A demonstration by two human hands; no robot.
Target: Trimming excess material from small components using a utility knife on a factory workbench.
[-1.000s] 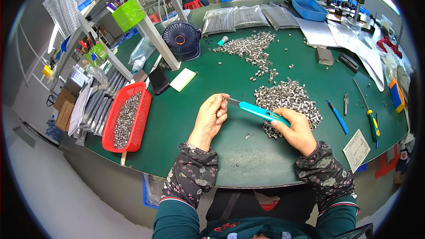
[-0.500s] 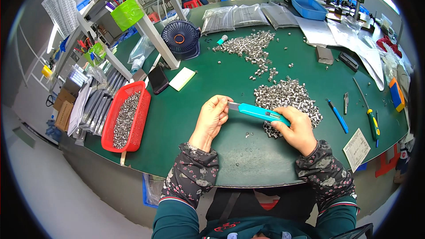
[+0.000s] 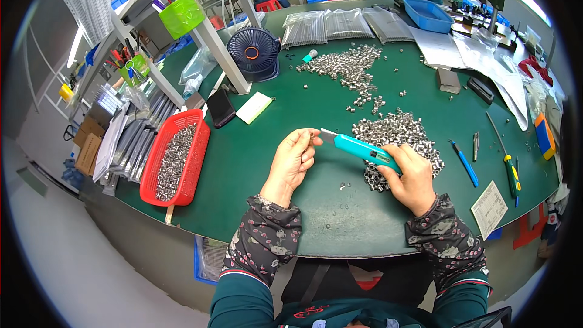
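My right hand (image 3: 410,176) is wrapped round a teal utility knife (image 3: 364,150), whose blade points left toward my other hand. The thumb and fingers of my left hand (image 3: 293,161) are pinched together just beside the blade tip. A small thing shows between those fingertips, too tiny and covered to name. Behind and beside the knife lies a heap of short, shiny metal rings (image 3: 398,127), partly hidden by my right hand. A few thin scraps (image 3: 345,186) lie on the green table (image 3: 328,225) below the knife.
A red basket (image 3: 200,167) of small metal pieces stands at the left. More metal rings (image 3: 346,67) spread farther back, near a dark fan (image 3: 252,54). A phone (image 3: 220,108) and notepad (image 3: 254,108) lie left; a blue pen-like tool (image 3: 464,164) and screwdriver (image 3: 509,167) lie right.
The knife's blade has drawn slightly right, away from the left fingertips, and tilts a little more steeply. My left fingers have shifted around the small thing. The whole view has moved slightly.
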